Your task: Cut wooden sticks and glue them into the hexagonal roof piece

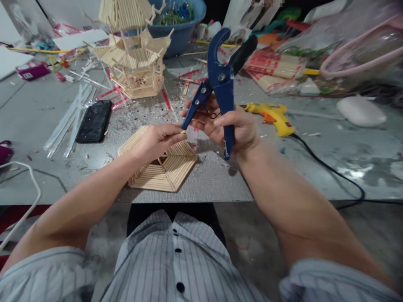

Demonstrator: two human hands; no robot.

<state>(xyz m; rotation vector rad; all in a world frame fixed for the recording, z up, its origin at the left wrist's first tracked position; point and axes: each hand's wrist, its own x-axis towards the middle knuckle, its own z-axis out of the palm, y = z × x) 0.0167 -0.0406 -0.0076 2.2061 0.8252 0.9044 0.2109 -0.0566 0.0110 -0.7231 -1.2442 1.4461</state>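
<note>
My right hand point(234, 128) is wrapped round the handles of a blue cutter point(220, 79), whose black blade points up and away. My left hand point(157, 140) pinches a short wooden stick point(183, 131) at its tip, close to the cutter's lower handle. Under my left hand lies a flat hexagonal roof piece point(166, 170) made of sticks, with a hole in its middle. A stick-built pagoda model point(134, 50) stands further back on the grey table point(37, 117).
A black phone point(94, 121) and clear glue sticks point(67, 119) lie at the left. A yellow glue gun point(273, 115) with a black cord point(330, 167) sits at the right. A blue basin point(181, 21), packs of sticks point(273, 65) and a pink basket point(362, 50) crowd the back.
</note>
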